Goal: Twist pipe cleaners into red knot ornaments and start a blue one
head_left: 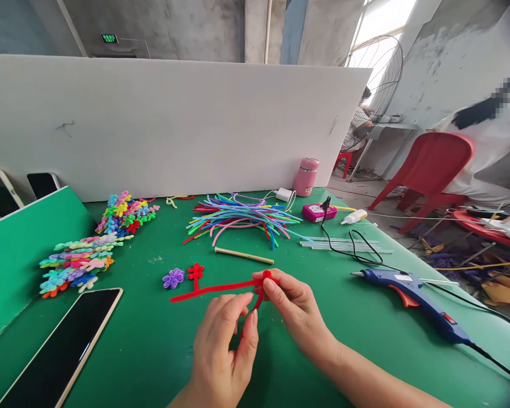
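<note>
Curled at the near middle of the bench (pixel 148 357), the left hand (pixel 223 340) has its thumb and fingertips close to the short bent end of a red pipe cleaner (pixel 221 288); whether it grips that end I cannot tell. To its right, the right hand (pixel 301 311) pinches the same pipe cleaner between thumb and finger, where it is bent over at the top, and the long end runs out straight to the left. Just beyond that end lie a small red flower (pixel 196 272) with a stem and a purple flower (pixel 173 277), the red one on the right. At near left is a black-screened phone (pixel 63 345), and past it two heaps of colourful flowers (pixel 76 263) sit beside a green panel (pixel 21 255). Far of the hands lies a wooden stick (pixel 244 256), then a loose bundle of coloured pipe cleaners (pixel 238 218). On the right a blue glue gun (pixel 416 300) lies with its nozzle pointing left, clear glue sticks (pixel 344 246) behind it, and farther off a small white bottle (pixel 355 216), a dark pink box (pixel 318 213) and a pink flask (pixel 306 177). A white board (pixel 174 124) stands along the far edge; beyond the bench at far right, a person in white (pixel 488 147) sits on a red chair (pixel 433 161).
</note>
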The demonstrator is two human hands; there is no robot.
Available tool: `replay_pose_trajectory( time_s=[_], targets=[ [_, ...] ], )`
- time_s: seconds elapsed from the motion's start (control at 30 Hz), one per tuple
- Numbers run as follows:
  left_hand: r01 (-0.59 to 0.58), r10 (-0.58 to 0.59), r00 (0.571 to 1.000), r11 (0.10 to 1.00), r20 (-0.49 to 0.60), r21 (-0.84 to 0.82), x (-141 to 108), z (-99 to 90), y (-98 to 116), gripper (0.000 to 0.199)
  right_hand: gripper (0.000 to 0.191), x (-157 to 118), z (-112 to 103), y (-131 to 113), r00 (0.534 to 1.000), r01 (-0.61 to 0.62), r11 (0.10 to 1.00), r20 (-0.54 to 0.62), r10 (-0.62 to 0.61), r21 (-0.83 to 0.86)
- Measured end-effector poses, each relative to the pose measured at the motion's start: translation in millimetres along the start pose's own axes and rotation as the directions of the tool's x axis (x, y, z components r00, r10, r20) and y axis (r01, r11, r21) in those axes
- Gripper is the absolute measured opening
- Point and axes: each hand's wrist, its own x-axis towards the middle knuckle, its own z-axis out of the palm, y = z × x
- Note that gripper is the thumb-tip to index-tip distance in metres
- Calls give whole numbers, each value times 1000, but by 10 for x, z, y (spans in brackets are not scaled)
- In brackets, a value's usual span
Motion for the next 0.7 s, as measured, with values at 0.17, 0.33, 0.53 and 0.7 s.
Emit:
replay_pose_trajectory(
  time_s=[0.17,0.33,0.53,0.7],
  targets=[
    [-274,308,951,870,-16,410,81,-38,-126,26,22,89,-50,-5,995,-96,995,-3,96,11],
    [-218,165,975,834,148,507,143,-33,-206,12,29,112,-87,20,972,-199,980,134,195,22],
    [-168,91,977,883,190,439,143,-5,-198,16,32,123,-91,26,960,-257,964,136,246,65],
    [-194,104,970,874,218,446,125,-1,-194,15,30,138,-82,12,967,-252,959,84,242,127]
  ],
)
